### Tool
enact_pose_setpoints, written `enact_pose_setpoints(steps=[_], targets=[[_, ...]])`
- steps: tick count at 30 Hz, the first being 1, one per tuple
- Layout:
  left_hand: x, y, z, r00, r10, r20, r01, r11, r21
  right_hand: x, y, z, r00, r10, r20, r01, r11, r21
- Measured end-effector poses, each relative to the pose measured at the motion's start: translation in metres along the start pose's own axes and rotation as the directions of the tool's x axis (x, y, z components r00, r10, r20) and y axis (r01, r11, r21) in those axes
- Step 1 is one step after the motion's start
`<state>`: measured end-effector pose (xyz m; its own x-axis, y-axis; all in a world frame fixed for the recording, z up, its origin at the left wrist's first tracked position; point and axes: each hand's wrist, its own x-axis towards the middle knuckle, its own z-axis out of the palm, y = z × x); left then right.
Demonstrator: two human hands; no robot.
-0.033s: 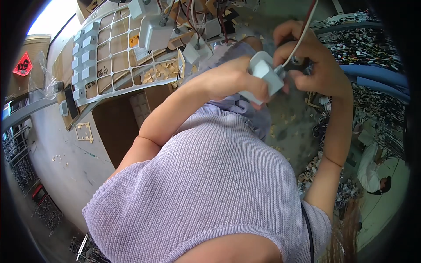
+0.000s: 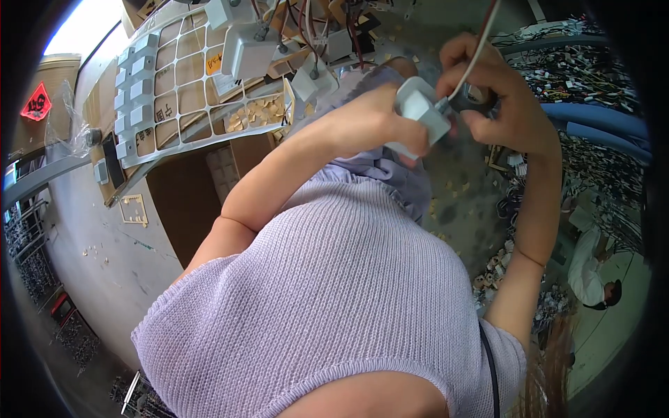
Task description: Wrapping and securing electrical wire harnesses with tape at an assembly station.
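My left hand [image 2: 390,125] grips a small white plastic box [image 2: 421,111], with the thumb over its near side. From the box's right end a grey fitting [image 2: 441,104] sticks out, and a brown and white cable [image 2: 476,63] curves upward from it. My right hand [image 2: 505,101] is curled beside that fitting, its fingertips close to the cable. Within its bent fingers sits a dark round thing [image 2: 477,96], partly hidden; its kind is unclear. The fingertips of my left hand behind the box are mostly out of sight.
At left, a white grid rack [image 2: 205,94] carries a row of white boxes [image 2: 139,94]. More white boxes with cables [image 2: 251,52] hang at the top. Bundled wires [image 2: 592,167] and blue rails [image 2: 592,118] line the right. Another person [image 2: 592,275] is at far right.
My right hand has shifted slightly and the dark round thing between its fingers shows more. The box has tilted a little in my left hand.
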<state>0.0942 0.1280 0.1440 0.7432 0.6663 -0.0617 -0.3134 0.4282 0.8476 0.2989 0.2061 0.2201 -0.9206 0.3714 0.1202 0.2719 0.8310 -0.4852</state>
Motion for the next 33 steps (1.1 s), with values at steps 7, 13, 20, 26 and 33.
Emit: enact_pose_setpoints(steps=[7,13,20,26,33], targets=[[0.011,-0.024,0.003,0.537,0.668,-0.515,0.228,0.472,0.851,-0.005,-0.042,0.037,0.847,0.525,-0.083,-0.361,0.683,0.636],[-0.012,0.016,0.008,0.999,-0.036,0.022,0.040,0.974,-0.225,-0.018,-0.034,-0.010,0.834,0.549,0.063,-0.424,0.562,0.710],[-0.011,-0.013,0.016,0.784,0.160,0.600,0.394,0.620,-0.679,0.037,-0.003,0.028,0.980,-0.200,0.007,0.126,0.645,0.754],[-0.015,-0.008,0.005,0.866,0.148,0.477,0.253,0.693,-0.674,0.019,-0.006,0.004,0.997,-0.059,0.054,0.029,0.896,0.442],[-0.018,-0.002,0.010,0.796,0.370,-0.478,-0.048,0.827,0.560,-0.007,-0.050,0.030,0.870,0.490,0.060,-0.233,0.300,0.925]])
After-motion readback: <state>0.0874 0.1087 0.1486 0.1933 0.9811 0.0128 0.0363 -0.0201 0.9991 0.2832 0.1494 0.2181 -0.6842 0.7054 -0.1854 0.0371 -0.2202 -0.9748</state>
